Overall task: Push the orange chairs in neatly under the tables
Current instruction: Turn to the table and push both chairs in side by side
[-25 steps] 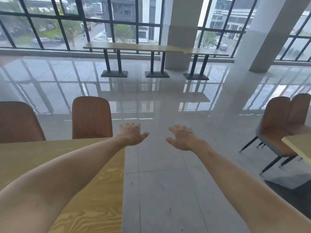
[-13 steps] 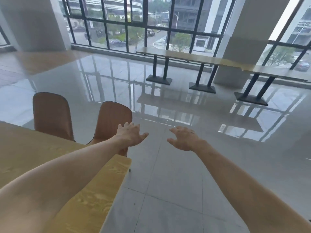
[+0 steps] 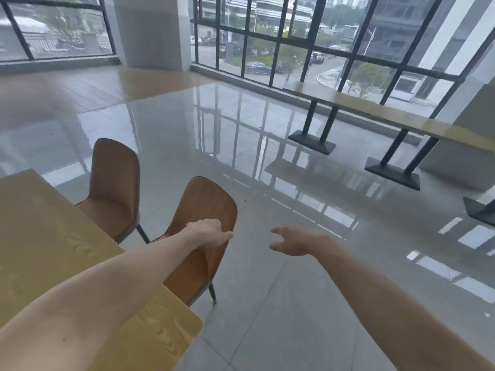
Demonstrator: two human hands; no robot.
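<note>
Two orange chairs stand along the far side of a light wooden table (image 3: 48, 236) at the lower left. The nearer orange chair (image 3: 206, 207) is angled, its seat partly under the table corner. My left hand (image 3: 210, 232) rests on the right edge of its backrest, fingers curled over it. The farther orange chair (image 3: 113, 180) stands to its left, seat toward the table. My right hand (image 3: 293, 241) hovers over the floor to the right of the nearer chair, fingers apart, holding nothing.
Glossy grey tile floor (image 3: 267, 303) stretches ahead and right. A long wooden counter (image 3: 388, 115) on black pedestal legs runs along the windows at the right. A white pillar (image 3: 152, 30) stands at the back, with wood flooring to the left.
The view has swung left and closer to the chairs. My left hand has gone from hovering open to gripping the nearer chair's backrest. My right hand stays open in the air.
</note>
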